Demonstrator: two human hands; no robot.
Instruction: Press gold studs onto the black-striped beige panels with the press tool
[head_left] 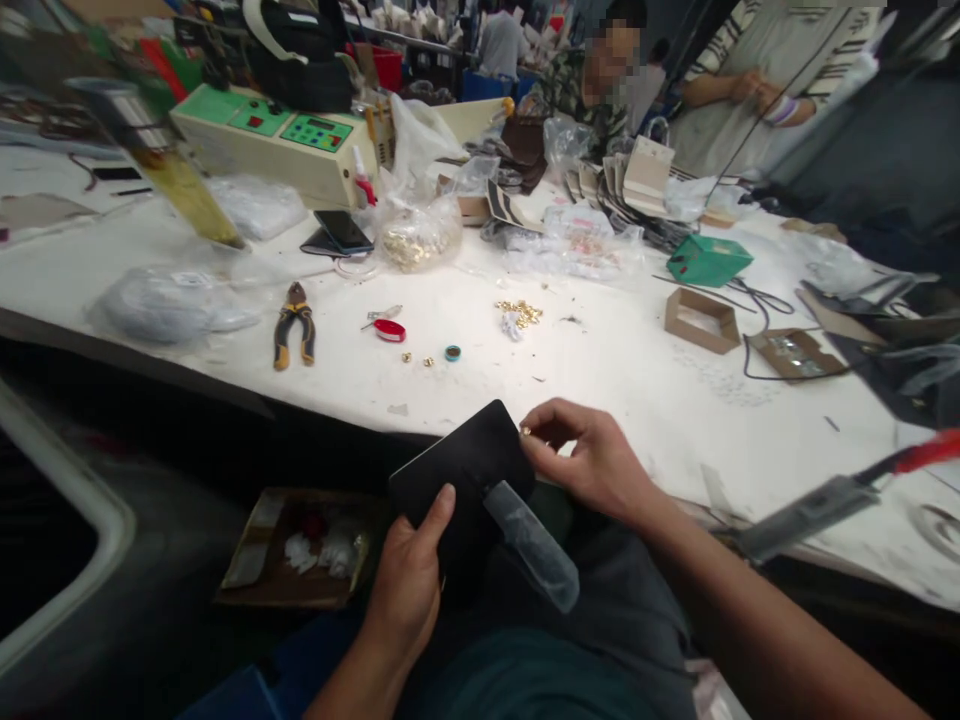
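My left hand grips a flat black leather-like piece by its lower side, thumb on top. A strip wrapped in clear plastic hangs from the middle of this piece. At its right edge, my right hand pinches a tiny gold-coloured metal fitting between thumb and forefinger. Beyond the hands, two small gold fittings lie near a small round blue-rimmed item. A pile of gold fittings is farther back on the white table.
Pliers and a red-handled small tool lie on the left. Cardboard boxes and a green box stand right. A control machine and plastic bags are behind. Two people are across the table.
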